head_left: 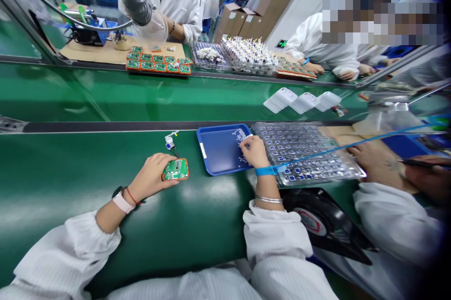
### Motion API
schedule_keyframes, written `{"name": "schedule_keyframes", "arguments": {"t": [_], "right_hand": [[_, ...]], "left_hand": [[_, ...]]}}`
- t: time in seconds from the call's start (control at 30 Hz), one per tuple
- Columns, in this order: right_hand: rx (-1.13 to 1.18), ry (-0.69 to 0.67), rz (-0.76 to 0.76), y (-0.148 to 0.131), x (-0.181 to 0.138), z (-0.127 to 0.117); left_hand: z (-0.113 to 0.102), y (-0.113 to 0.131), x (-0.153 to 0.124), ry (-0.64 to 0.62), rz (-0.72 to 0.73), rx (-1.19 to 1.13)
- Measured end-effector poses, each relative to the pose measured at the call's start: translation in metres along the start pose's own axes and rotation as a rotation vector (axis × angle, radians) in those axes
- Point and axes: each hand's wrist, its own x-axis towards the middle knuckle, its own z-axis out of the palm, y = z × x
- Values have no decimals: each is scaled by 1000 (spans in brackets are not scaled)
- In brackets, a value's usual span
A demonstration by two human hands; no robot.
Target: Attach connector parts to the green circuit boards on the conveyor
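The step in hand looks like picking out a small part while the board is steadied: the person's left hand (153,172) is clamped on a green circuit board (176,169), fingers at its far left corner and thumb along its near edge, while the right hand (254,150) reaches into a blue tray (219,155), its fingertips bunched beside tiny pale pieces (238,135); whether they grip one cannot be told. The next move seems to call for a fine pinch that separates a single piece, with the board kept level. The board is on the left part of the green bench (197,225), left of the tray and apart from it. It lies face up in an orange frame (188,169), its surface dotted with small components too fine to make out, and dark wires (175,152) run from its far edge to a white connector (169,143)
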Motion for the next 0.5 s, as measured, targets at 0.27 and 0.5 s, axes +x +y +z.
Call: {"name": "schedule_keyframes", "arguments": {"t": [0.27, 0.5], "right_hand": [[70, -75, -61, -14, 2, -11], [616, -160, -270, -153, -37, 10]], "left_hand": [[-2, 1, 1, 25, -25, -42], [1, 7, 23, 229, -64, -340]]}}
